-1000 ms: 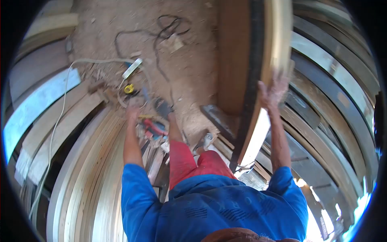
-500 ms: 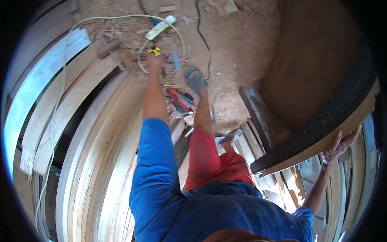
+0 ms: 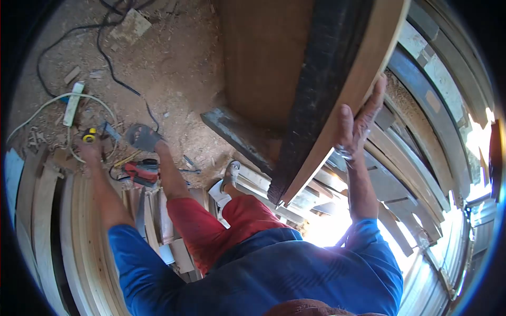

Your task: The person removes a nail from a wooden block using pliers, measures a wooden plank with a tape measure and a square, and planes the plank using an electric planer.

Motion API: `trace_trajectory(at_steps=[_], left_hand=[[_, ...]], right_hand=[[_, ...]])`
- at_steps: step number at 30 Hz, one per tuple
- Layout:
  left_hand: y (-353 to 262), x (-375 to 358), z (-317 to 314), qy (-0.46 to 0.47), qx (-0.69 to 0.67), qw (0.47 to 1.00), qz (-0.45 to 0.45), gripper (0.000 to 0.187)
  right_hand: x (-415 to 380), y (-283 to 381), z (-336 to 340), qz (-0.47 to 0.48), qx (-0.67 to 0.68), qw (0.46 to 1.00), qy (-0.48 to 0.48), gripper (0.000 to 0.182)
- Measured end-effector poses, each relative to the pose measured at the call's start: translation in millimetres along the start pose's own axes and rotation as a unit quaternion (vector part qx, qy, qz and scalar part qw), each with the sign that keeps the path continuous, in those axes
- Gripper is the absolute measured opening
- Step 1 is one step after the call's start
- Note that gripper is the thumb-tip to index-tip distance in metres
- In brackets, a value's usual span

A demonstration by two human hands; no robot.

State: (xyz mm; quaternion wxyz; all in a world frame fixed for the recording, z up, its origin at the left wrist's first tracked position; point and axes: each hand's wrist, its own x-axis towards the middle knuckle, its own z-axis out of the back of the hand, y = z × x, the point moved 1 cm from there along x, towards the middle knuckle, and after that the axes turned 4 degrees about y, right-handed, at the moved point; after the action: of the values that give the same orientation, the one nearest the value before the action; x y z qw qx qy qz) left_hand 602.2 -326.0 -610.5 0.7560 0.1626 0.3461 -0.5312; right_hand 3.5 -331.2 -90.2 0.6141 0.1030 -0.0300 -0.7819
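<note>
My left hand [image 3: 91, 150] is closed around a small yellow-and-black tape measure [image 3: 89, 136], low over the littered ground. My right hand [image 3: 359, 126] lies against the pale wooden strip [image 3: 363, 63] along the edge of a large dark-framed panel [image 3: 266, 47]. Its thumb and fingers are stretched out and spread, touching the wood. A black, worn frame bar [image 3: 329, 58] runs beside that strip. Close to my left hand are a white power strip [image 3: 73, 104] with a pale cord and a red-and-black power tool [image 3: 141, 173].
Long wooden boards [image 3: 89, 237] stand at the left, and more planks [image 3: 421, 116] are stacked at the right. A dark cable [image 3: 113, 76] winds over the shavings-covered floor. My sandaled foot [image 3: 143, 138] is beside the power tool. A flat wooden offcut [image 3: 130, 26] lies farther off.
The view has swung to the right, so the floor, power strip and panel appear farther left. My right hand still touches the strip; my left hand still holds the tape measure.
</note>
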Motion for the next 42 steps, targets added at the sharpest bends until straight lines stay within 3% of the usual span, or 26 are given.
trace_trajectory(at_steps=[3,4,7,9,10,12,13,17,20,22,23,24,26,28,31,34,35,36,38,40,42], left_hand=[[-41.6,-66.6,28.2,0.017,-0.235,0.967,-0.101,0.092],[-30.3,-76.5,1.7,-0.002,-0.208,0.972,-0.108,0.09],[-78.2,-145.8,41.4,0.09,-0.259,0.959,-0.07,0.081],[-135.1,-219.4,73.1,0.196,-0.348,0.916,-0.044,0.077],[-164.6,-260.6,95.6,0.193,-0.423,0.883,-0.061,0.074],[-172.0,-297.2,79.4,0.239,-0.434,0.859,-0.132,0.065],[-195.4,-333.6,107.1,0.318,-0.441,0.836,-0.073,0.059],[-238.4,-441.0,139.9,0.48,-0.552,0.677,-0.086,0.054],[-255.0,-501.2,148.0,0.491,-0.566,0.66,-0.052,0.048],[-264.2,-537.6,150.9,0.469,-0.569,0.673,-0.055,0.047],[-267.8,-557.3,154.0,0.477,-0.566,0.67,-0.055,0.046],[-271.6,-576.8,158.8,0.484,-0.563,0.667,-0.055,0.045],[-269.8,-604.9,153.8,0.524,-0.538,0.659,-0.048,0.048],[-256.5,-618.5,123.4,0.588,-0.492,0.641,-0.028,0.054],[-275.0,-677.3,104.3,0.65,-0.545,0.525,-0.072,0.069],[-286.5,-709.0,96.0,0.576,-0.575,0.581,-0.005,0.081],[-286.2,-702.0,92.9,0.58,-0.554,0.597,-0.033,0.073],[-289.3,-692.8,86.7,0.526,-0.492,0.692,-0.05,0.071],[-291.2,-679.1,63.2,0.395,-0.355,0.844,-0.072,0.068],[-292.4,-655.5,45.5,0.442,-0.311,0.835,-0.107,0.069],[-306.4,-653.9,32.2,0.446,-0.283,0.838,-0.136,0.073]], right_hand=[[1.4,7.7,6.7,0.004,-0.024,1.0,-0.009,0.081],[1.3,6.3,8.1,0.003,-0.026,1.0,-0.007,0.081],[-1.5,9.1,10.6,-0.014,-0.029,0.999,-0.02,0.081],[-2.5,13.3,14.8,-0.04,-0.034,0.998,-0.021,0.081],[-3.1,14.4,15.6,-0.046,-0.033,0.998,-0.024,0.081],[-5.8,14.7,16.7,-0.057,-0.028,0.998,-0.029,0.082],[-7.1,12.1,16.6,-0.057,-0.019,0.998,-0.031,0.081],[-12.9,17.5,24.9,-0.079,-0.048,0.996,-0.018,0.081],[-52.5,28.1,35.4,-0.054,0.015,0.998,-0.034,0.082],[-123.6,48.8,68.6,0.095,0.151,0.983,0.039,0.077],[-153.3,44.8,51.7,0.228,0.216,0.949,0.038,0.068],[-181.6,55.8,86.4,0.23,0.301,0.881,0.285,0.07],[-271.3,47.6,71.5,0.228,0.463,0.81,0.28,0.062],[-324.3,33.5,68.4,0.17,0.463,0.842,0.216,0.056],[-363.4,-0.6,90.1,0.109,0.495,0.838,0.204,0.055],[-384.0,-38.0,104.0,-0.132,0.491,0.813,0.284,0.046],[-394.6,-55.7,93.0,-0.15,0.474,0.842,0.212,0.042],[-401.6,-73.2,79.0,-0.166,0.453,0.865,0.137,0.038],[-414.3,-99.4,63.2,-0.32,0.522,0.787,0.072,0.035],[-431.2,-129.6,31.0,-0.381,0.597,0.705,0.039,0.034],[-441.0,-142.8,13.2,-0.394,0.534,0.743,0.092,0.035]])
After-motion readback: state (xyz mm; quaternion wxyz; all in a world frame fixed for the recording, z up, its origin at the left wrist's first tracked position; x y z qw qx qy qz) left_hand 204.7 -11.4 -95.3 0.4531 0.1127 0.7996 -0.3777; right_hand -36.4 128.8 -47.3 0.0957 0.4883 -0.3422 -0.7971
